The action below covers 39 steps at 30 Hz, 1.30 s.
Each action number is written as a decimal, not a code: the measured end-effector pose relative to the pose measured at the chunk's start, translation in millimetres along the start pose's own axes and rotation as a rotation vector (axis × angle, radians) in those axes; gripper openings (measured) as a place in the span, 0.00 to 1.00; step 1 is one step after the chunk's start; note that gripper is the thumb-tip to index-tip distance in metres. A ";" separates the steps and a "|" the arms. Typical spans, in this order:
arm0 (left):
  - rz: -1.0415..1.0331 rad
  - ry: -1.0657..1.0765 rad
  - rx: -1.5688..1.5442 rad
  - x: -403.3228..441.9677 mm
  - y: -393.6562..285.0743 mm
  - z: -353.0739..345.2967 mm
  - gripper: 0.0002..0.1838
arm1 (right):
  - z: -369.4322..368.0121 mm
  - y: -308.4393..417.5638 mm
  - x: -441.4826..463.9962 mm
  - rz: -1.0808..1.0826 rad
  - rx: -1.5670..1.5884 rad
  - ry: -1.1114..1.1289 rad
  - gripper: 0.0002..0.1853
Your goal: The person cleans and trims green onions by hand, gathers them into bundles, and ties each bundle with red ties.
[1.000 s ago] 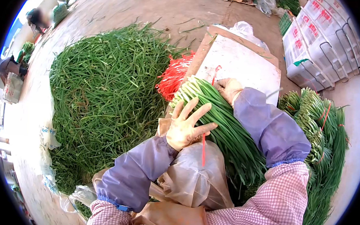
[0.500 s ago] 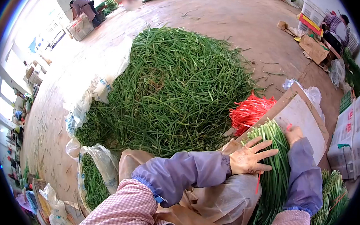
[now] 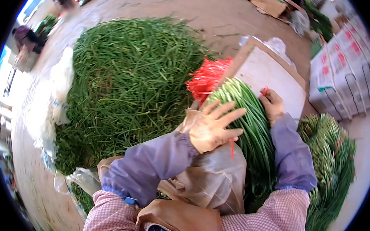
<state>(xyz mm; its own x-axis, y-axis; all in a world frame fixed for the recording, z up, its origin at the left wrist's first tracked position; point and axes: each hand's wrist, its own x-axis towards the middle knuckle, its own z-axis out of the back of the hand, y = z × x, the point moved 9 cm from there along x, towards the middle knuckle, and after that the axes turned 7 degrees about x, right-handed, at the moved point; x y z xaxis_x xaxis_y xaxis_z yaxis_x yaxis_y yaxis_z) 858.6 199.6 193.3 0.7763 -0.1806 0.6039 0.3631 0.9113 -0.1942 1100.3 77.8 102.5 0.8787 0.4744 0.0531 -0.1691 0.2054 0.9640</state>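
A thick bundle of green chives (image 3: 251,131) lies in front of me, its pale cut ends at the top on a white board (image 3: 271,74). My left hand (image 3: 218,127) rests against the bundle's left side, palm down, with fingers spread. Below its fingers hangs a red strip (image 3: 232,149). My right hand (image 3: 273,105) is at the bundle's right side near the cut ends, fingers curled in a pinch. A bit of red tie (image 3: 264,90) shows at its fingertips; the rest of it is hidden.
A heap of loose chives (image 3: 132,79) covers the floor at left. Red ties (image 3: 208,79) are piled beside the board. Tied bundles (image 3: 329,160) lie at right, near white boxes (image 3: 342,69). A person (image 3: 26,39) bends over a box at far left.
The view has turned right, so the heap and bundle sit further left in it. Both hands stay at the bundle in nearly the same pose, and more tied bundles show at right.
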 end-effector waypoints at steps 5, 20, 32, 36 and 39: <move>0.035 -0.034 0.046 1.6 -8.0 12.4 0.14 | -6.9 -5.1 -11.1 -0.104 0.297 -0.012 0.06; 0.410 0.270 -0.283 42.1 26.2 -52.1 0.13 | -44.8 10.8 -50.1 -0.165 0.326 0.164 0.07; 0.506 0.367 -0.274 44.5 33.1 -65.2 0.17 | -45.5 5.7 -44.0 -0.148 0.441 0.144 0.05; 0.516 0.333 -0.230 45.8 32.5 -65.9 0.16 | -49.9 4.9 -51.1 -0.166 0.424 0.202 0.07; 0.495 0.298 -0.180 46.2 32.4 -67.9 0.16 | -53.2 19.7 -65.8 -0.164 0.315 0.285 0.10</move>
<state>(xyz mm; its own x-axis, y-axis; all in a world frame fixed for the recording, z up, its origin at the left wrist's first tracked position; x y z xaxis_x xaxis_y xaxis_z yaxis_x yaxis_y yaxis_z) 941.2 195.7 162.4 0.9768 0.1294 0.1705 -0.0170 0.8410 -0.5407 1015.4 96.2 104.1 0.7169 0.6833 -0.1384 0.1451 0.0480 0.9883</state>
